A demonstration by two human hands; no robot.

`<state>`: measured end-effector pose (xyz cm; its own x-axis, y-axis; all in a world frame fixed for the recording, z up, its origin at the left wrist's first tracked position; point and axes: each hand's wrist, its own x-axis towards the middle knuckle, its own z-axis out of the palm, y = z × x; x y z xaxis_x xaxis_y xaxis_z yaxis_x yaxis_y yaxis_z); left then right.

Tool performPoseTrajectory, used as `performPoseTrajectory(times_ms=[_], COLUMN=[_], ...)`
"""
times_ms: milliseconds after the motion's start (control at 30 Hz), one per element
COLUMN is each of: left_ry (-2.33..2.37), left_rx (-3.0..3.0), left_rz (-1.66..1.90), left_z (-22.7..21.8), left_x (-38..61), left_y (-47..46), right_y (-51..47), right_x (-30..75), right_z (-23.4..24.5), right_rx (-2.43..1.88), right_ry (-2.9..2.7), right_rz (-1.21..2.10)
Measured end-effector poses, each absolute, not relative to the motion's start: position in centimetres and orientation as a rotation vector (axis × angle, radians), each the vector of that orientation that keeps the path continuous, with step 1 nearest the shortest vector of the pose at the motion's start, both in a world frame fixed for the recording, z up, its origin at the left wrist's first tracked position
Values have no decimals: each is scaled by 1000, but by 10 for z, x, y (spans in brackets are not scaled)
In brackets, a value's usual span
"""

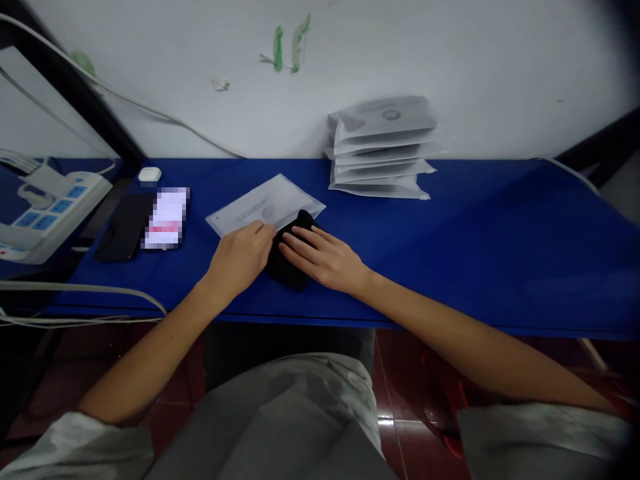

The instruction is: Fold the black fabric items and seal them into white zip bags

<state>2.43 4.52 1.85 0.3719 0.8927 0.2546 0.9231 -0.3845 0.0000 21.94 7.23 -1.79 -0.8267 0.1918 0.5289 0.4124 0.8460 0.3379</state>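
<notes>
On the blue table a translucent frosted plastic bag (280,193) with grey printing lies flat and tilted. My left hand (243,257) is closed at the bag's near edge, its fingertips pinching there; the thumb is partly hidden. Just right of it is a soft-looking black folded item (290,272), close against the bag's near edge. Across its top my right hand (330,260) lies with fingers stretched out. Whether any of the black item is inside the bag, I cannot tell.
Several similar filled bags (383,150) are stacked against the white wall. To the left are a black phone (123,227), a phone with a lit, blurred screen (166,219), a small white case (150,175) and a white power strip (65,210) with cables.
</notes>
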Motion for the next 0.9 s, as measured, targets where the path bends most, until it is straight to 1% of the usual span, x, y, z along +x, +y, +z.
performPoseTrajectory(times_ms=[100,300,567,800,900], left_ry=[-1678,-1641,-1614,-1745,-1759], left_rx=[-2500,-2491,-2491,-2314,-2312], left_rz=[-419,-409,-378,-157,-133], left_z=[17,21,11,5,0], left_x=[26,31,30,19,15], left_y=[48,50,46,41,38], right_y=[76,85,96,94,92], right_x=[217,211,204,199,195], right_z=[-19,-14,-17,-17,-13], right_rx=[-355,-360,-649,-864,-985], right_ry=[-2587,-2713,-2693,-2715,-2683], right_rz=[-626,-526,-287,-200,-121])
